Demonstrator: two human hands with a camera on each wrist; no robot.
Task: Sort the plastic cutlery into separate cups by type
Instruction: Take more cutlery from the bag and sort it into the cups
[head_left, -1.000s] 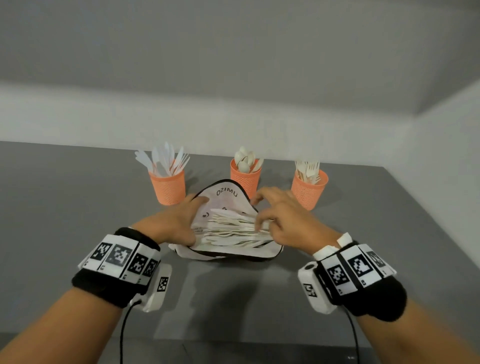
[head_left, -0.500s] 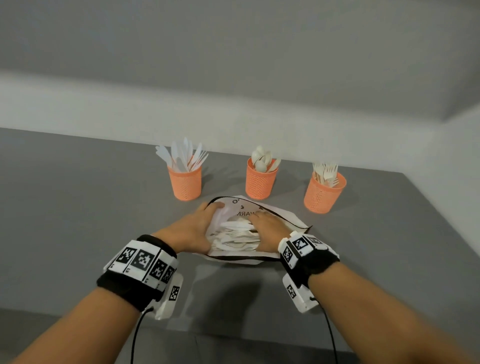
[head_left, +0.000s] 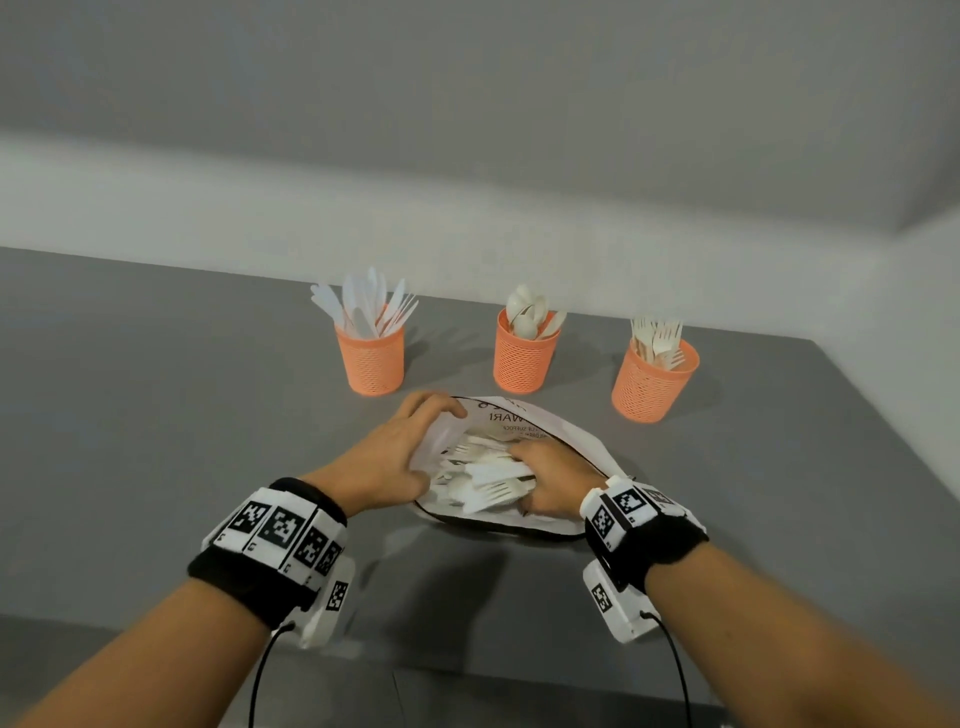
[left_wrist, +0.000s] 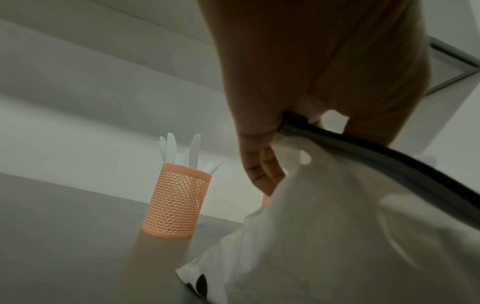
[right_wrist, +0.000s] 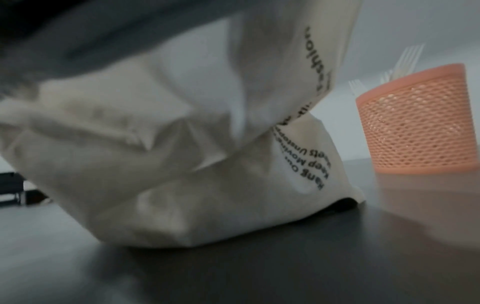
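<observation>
Standing in a row along the far side of the grey table (head_left: 130, 415) are three orange mesh cups, each already holding one type of white plastic cutlery. The left cup (head_left: 371, 358) holds knives (head_left: 363, 306), the middle cup (head_left: 522, 358) holds spoons (head_left: 527, 312), and the right cup (head_left: 652, 384) holds forks (head_left: 657, 338); no mixing is visible in any of them. Just in front of the cups lies a white bag (head_left: 566, 431) with a dark-edged mouth and printed lettering, and it still contains a loose pile of unsorted cutlery (head_left: 483, 478), a fork and several handles being distinguishable. The left hand (head_left: 395, 457) grips the left edge of the bag's mouth; the left wrist view shows its fingers curled over the dark rim, holding the bag open. The right hand (head_left: 553, 480) is inside the bag among the pile, fingers bent around a small bundle of pieces that includes a fork, though exactly which pieces it holds cannot be told. The right wrist view shows only the bag's outer wall and the fork cup beside it. In judgement, the sorting is well advanced but not complete: all three cups are in use, while a fair number of pieces remain in the bag to be drawn out, identified and placed by type.
</observation>
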